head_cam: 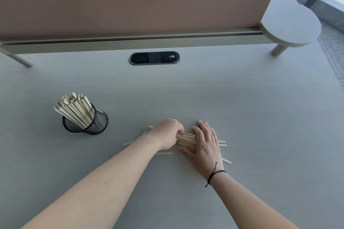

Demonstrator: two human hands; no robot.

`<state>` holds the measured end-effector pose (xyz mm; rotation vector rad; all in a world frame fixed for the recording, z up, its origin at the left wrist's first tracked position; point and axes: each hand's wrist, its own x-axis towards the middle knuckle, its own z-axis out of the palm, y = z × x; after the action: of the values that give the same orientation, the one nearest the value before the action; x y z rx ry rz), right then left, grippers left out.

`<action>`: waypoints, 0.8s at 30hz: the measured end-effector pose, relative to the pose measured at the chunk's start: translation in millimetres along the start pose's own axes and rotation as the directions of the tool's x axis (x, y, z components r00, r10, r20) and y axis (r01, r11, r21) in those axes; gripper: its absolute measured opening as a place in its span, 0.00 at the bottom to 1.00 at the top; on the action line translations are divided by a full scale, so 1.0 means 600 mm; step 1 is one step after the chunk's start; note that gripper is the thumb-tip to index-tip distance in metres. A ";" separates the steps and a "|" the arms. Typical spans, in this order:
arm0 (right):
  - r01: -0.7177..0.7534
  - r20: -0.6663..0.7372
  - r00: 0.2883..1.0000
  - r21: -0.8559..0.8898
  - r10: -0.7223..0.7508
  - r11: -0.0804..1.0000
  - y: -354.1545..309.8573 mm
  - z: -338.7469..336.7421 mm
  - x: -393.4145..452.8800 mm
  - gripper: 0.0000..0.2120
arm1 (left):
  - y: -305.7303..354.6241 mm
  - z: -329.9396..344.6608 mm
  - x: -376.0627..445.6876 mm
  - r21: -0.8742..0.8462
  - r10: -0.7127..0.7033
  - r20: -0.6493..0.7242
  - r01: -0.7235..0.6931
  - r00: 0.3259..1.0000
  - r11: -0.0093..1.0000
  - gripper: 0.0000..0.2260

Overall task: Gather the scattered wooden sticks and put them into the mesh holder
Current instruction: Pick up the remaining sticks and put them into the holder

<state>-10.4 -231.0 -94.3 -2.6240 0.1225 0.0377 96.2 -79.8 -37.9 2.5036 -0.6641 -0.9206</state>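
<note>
A black mesh holder [96, 123] stands at the left of the grey desk, packed with many wooden sticks [74, 108] that lean to the left. Near the desk's middle lies a bundle of loose wooden sticks [186, 140]. My left hand [166, 134] is closed around one end of that bundle. My right hand [204, 145] lies flat with fingers spread, pressing on the bundle's other end. A few stray sticks [163, 153] poke out from under both hands and my left forearm, lying flat on the desk.
A black oval panel [154, 58] is set into the desk [242, 102] near its back. A brown partition [130, 0] on a rail closes off the far side. A round grey shelf [290, 26] juts out at the back right.
</note>
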 end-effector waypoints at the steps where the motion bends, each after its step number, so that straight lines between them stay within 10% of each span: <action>1: 0.002 0.001 1.000 -0.001 -0.002 1.000 0.000 0.000 0.000 0.35 | 0.001 -0.002 0.000 0.004 -0.002 0.003 0.002 1.000 1.000 0.10; 13: -0.087 0.012 0.996 0.121 0.086 0.989 -0.007 -0.008 0.001 0.49 | -0.009 -0.003 -0.030 0.208 0.014 -0.202 0.028 0.979 0.978 0.13; 19: 0.025 0.058 0.998 0.083 -0.030 0.996 0.000 -0.009 0.002 0.29 | -0.023 -0.025 -0.065 -0.323 -0.227 -0.497 0.064 0.838 0.944 0.06; 24: 0.079 0.028 0.996 0.084 -0.082 0.993 -0.014 -0.013 0.021 0.14 | -0.040 -0.046 -0.104 -0.765 -0.582 -0.428 0.067 0.691 0.641 0.22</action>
<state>3.2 -228.5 -84.2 -2.5421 0.0073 0.0452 80.1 -20.7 0.3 2.0013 0.3949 -0.2332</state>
